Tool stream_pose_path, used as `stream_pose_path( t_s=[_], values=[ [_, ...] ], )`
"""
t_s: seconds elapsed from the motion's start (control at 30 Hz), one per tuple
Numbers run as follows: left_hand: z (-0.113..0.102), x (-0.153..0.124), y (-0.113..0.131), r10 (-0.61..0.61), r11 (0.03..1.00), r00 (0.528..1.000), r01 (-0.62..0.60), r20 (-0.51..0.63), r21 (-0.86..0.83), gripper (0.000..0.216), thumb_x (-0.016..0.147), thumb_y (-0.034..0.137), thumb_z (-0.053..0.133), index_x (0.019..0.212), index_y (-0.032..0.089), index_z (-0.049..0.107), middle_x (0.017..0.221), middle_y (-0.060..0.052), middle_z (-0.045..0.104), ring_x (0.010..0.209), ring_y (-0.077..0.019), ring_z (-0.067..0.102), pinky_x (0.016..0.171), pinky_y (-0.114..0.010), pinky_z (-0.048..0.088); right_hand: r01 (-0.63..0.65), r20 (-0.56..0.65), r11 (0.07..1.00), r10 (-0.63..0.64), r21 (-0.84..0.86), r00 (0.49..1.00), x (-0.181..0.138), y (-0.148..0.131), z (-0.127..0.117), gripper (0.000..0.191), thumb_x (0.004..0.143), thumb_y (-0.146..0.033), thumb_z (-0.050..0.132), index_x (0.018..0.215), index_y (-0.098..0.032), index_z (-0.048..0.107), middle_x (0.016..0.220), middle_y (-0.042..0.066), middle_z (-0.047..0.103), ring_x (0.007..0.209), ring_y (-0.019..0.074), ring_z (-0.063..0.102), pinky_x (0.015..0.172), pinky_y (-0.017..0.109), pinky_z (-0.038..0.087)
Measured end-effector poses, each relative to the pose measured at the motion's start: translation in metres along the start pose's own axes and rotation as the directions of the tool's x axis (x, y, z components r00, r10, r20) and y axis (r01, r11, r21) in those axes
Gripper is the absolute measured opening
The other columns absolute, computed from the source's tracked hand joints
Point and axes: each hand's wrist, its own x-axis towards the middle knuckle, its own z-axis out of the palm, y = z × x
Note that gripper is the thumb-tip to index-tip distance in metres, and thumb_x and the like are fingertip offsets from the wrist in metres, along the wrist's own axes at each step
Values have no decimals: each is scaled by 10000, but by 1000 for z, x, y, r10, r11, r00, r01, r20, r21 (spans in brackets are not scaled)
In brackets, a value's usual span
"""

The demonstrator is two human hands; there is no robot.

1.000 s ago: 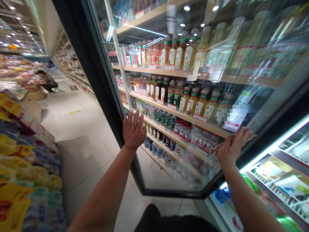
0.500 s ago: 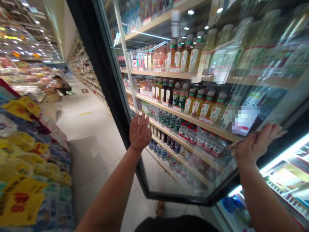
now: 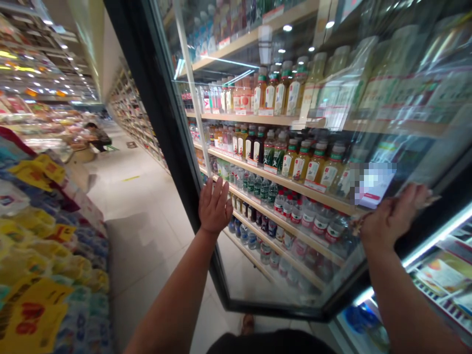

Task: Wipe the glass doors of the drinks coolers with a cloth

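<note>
Standing upright lengthwise ahead, glass door (image 3: 275,296) met spread left hand (image 3: 215,212) at left frame (image 3: 164,128), right hand (image 3: 389,221) flat over cloth (image 3: 357,224).

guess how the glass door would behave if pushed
The glass door would probably stay rigid, given its thick dark frame. It is likely heavy, with so large a pane. It looks smooth and shiny, so perhaps slippery.

Door (image 3: 171,128) top cut off, upper-R btls. (image 3: 391,73) blurred, prob. glare.
</note>
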Motion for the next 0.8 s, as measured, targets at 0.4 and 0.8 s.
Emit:
stream_pose_path(
  t_s=[0.4,0.8],
  values=[
    [-4,-2,1,-12,999,1000,13,20,-31,582,957,239,465,1529,184,375,1528,-123,464,1513,-265,241,1245,-453,248,74,46,988,-80,136,996,13,-83,13,565,1001,-253,375,1559,-169,364,1623,168,314,1537,331,209,1228,615,196],
    [-9,3,7,27,999,1000,-26,-15,42,630,926,213,492,1536,147,349,1530,-139,457,1520,-260,233,1225,-426,281,103,217,984,-134,148,967,-25,-161,28,585,1004,-201,317,1586,-239,278,1613,138,351,1541,293,210,1206,614,197]
  ],
)
